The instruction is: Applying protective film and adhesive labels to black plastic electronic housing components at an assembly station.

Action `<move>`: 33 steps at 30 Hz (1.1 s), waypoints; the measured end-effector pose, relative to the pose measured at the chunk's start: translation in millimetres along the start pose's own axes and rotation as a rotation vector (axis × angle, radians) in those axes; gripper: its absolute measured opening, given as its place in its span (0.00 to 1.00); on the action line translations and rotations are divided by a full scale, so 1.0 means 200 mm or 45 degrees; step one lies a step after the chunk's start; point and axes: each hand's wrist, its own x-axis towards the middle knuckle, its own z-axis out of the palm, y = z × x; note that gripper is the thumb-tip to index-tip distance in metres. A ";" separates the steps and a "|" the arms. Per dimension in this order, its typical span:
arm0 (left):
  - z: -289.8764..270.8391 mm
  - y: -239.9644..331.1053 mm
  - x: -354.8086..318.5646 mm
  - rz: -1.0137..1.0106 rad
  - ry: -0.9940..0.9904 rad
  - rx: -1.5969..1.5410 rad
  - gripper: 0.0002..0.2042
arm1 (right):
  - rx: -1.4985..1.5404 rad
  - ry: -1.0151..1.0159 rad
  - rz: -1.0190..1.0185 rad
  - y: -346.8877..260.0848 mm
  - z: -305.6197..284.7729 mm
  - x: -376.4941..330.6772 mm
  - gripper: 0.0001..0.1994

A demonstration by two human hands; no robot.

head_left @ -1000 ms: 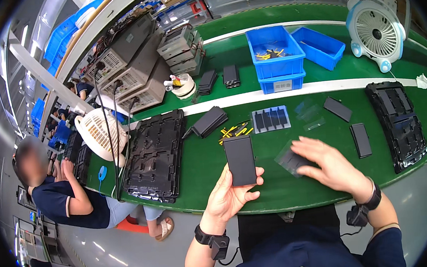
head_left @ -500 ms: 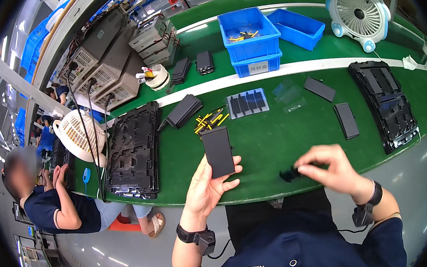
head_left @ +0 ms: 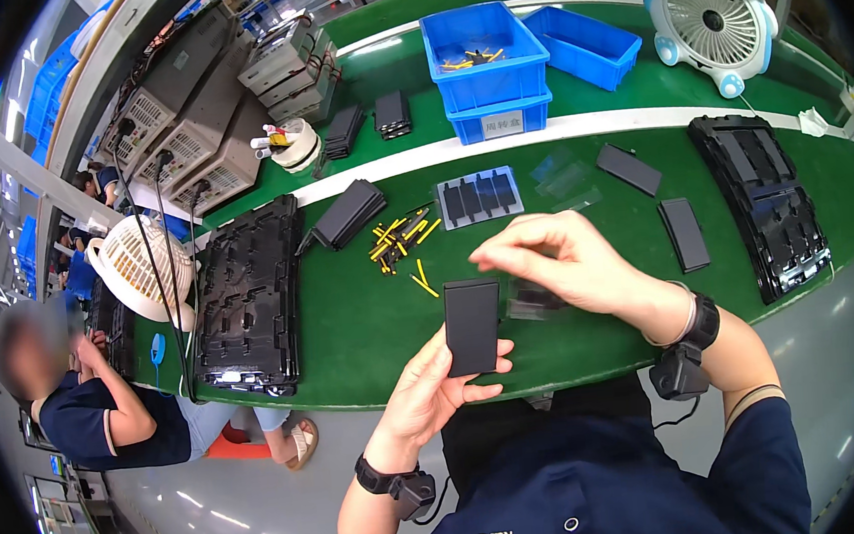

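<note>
Your left hand (head_left: pixel 437 392) clasps the flat black panel (head_left: pixel 473 326) upright by its lower edges — light, stiff, probably slick. At three o'clock, your right hand (head_left: pixel 557 267) pinches a clear film (head_left: pixel 528 304).

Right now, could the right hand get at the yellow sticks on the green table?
Probably yes. The right hand hovers just right of the yellow sticks, with bare green table between. It pinches a clear film, which may hamper picking.
</note>
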 end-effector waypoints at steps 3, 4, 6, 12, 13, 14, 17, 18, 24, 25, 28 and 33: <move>0.00 0.00 0.02 -0.012 -0.009 -0.013 0.28 | 0.182 -0.017 0.242 0.00 0.06 0.02 0.06; 0.00 0.00 0.02 -0.009 -0.005 -0.016 0.28 | 0.167 0.000 0.169 0.01 0.06 0.02 0.06; 0.01 0.00 0.03 -0.028 -0.011 -0.010 0.29 | 0.153 0.008 0.098 0.03 0.08 0.01 0.06; 0.00 -0.01 0.04 -0.062 -0.098 0.059 0.29 | 0.121 0.174 -0.006 0.06 0.11 -0.02 0.05; -0.01 -0.01 0.03 -0.063 -0.100 0.059 0.29 | 0.110 0.157 0.004 0.06 0.12 -0.02 0.06; 0.00 -0.01 0.03 -0.059 -0.078 0.066 0.28 | 0.097 0.141 0.015 0.06 0.12 -0.02 0.07; -0.01 0.01 0.00 -0.038 -0.028 0.069 0.27 | -0.008 0.141 -0.092 0.01 0.11 -0.02 0.09; -0.02 0.04 -0.02 -0.016 0.009 0.070 0.27 | -0.102 0.142 -0.031 -0.05 0.06 -0.03 0.12; -0.17 0.23 -0.18 0.118 0.458 0.278 0.22 | -1.180 -0.315 -0.113 0.10 -0.15 -0.31 0.33; -0.18 0.24 -0.18 0.115 0.454 0.267 0.22 | -1.263 -0.359 -0.155 0.07 -0.13 -0.36 0.37; -0.15 0.27 -0.20 -0.071 0.612 0.524 0.22 | -1.318 -0.439 -0.118 0.02 -0.08 -0.47 0.36; -0.09 0.31 -0.25 0.308 1.016 1.800 0.20 | -1.309 -0.306 -0.397 0.04 -0.05 -0.56 0.18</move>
